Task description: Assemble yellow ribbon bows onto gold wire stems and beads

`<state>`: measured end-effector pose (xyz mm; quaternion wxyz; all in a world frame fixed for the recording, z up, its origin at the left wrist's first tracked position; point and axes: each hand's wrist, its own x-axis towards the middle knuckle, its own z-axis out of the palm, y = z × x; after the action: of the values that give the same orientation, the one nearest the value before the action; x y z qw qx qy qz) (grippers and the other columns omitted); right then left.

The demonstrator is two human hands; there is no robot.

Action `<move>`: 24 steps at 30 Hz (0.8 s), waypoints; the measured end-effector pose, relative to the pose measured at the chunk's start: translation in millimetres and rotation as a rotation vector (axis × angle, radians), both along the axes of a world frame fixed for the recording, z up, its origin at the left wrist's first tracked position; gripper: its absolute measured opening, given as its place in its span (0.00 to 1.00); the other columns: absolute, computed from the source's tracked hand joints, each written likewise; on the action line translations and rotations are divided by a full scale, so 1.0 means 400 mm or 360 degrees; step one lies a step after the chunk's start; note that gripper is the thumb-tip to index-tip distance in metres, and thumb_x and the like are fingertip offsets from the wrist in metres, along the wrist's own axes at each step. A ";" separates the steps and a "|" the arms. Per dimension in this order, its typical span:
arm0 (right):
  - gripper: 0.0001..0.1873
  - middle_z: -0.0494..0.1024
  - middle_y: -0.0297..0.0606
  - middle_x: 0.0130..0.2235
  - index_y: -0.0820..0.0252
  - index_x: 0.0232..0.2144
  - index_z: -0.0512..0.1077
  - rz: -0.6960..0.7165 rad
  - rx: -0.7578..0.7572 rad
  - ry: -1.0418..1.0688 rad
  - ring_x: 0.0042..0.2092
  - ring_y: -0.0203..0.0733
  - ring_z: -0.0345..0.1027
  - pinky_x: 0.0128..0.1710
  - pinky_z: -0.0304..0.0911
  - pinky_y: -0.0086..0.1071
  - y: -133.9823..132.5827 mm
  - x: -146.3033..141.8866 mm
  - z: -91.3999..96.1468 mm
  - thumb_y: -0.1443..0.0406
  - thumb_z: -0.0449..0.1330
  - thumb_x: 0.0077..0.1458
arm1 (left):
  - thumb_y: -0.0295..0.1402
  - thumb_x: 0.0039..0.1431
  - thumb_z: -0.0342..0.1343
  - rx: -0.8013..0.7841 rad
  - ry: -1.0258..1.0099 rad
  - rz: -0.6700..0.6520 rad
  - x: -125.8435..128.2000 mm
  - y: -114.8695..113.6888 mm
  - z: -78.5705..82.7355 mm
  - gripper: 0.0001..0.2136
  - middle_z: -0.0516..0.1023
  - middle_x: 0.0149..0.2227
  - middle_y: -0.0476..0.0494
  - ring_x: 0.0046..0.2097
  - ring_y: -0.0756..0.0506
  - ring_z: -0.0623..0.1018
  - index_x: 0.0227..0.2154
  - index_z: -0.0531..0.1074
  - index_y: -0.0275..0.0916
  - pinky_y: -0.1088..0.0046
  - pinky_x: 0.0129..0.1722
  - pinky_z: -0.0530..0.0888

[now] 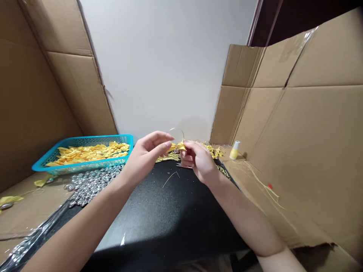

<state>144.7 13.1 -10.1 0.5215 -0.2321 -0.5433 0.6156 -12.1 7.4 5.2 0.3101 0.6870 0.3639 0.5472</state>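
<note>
Between my two hands, above the far part of the black table, is a yellow ribbon bow (178, 146). My left hand (150, 149) pinches its left end between thumb and fingers. My right hand (197, 156) grips its right end, with the other fingers curled under. A thin cord (183, 134) loops up from the bow between the hands. Beneath and behind them lie a bundle of yellow cords (168, 157) and the tips of a metal tool (179, 165), mostly covered by my right hand.
A blue basket (82, 166) of yellow ribbon pieces stands at left. Many shiny silver beads (92, 185) lie before it. At right is a spool of yellow thread (234, 150). Finished-looking yellow pieces (214, 151) lie behind my right hand. Cardboard walls (300, 132) flank the black table (159, 211).
</note>
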 end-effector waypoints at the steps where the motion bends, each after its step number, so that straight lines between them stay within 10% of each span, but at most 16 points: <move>1: 0.15 0.53 0.24 0.16 0.58 0.18 0.60 -0.0018 0.0023 -0.0047 0.18 0.28 0.42 0.20 0.43 0.27 0.005 0.002 -0.001 0.58 0.54 0.51 | 0.40 0.53 0.56 -0.0015 0.0015 -0.0021 -0.001 0.004 -0.002 0.09 0.72 0.28 0.49 0.28 0.50 0.68 0.31 0.72 0.39 0.74 0.30 0.67; 7: 0.11 0.69 0.34 0.32 0.56 0.31 0.71 -0.0501 0.0487 -0.0272 0.32 0.34 0.59 0.33 0.56 0.29 0.038 0.033 0.007 0.56 0.56 0.53 | 0.42 0.54 0.58 -0.0102 0.0204 -0.0036 -0.005 0.017 -0.007 0.12 0.68 0.22 0.51 0.25 0.52 0.65 0.25 0.73 0.38 0.76 0.26 0.62; 24: 0.09 0.65 0.37 0.34 0.58 0.27 0.70 0.0204 0.0179 -0.0197 0.36 0.36 0.59 0.33 0.61 0.28 0.045 0.089 0.044 0.59 0.58 0.53 | 0.45 0.50 0.62 -0.0350 0.0014 -0.0351 -0.016 0.049 -0.027 0.13 0.74 0.27 0.46 0.27 0.52 0.69 0.31 0.79 0.39 0.75 0.30 0.69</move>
<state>180.3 30.9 7.7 0.4588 -0.2048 -0.6220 0.6005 -18.7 27.0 -5.5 0.4400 0.6871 0.3454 0.4637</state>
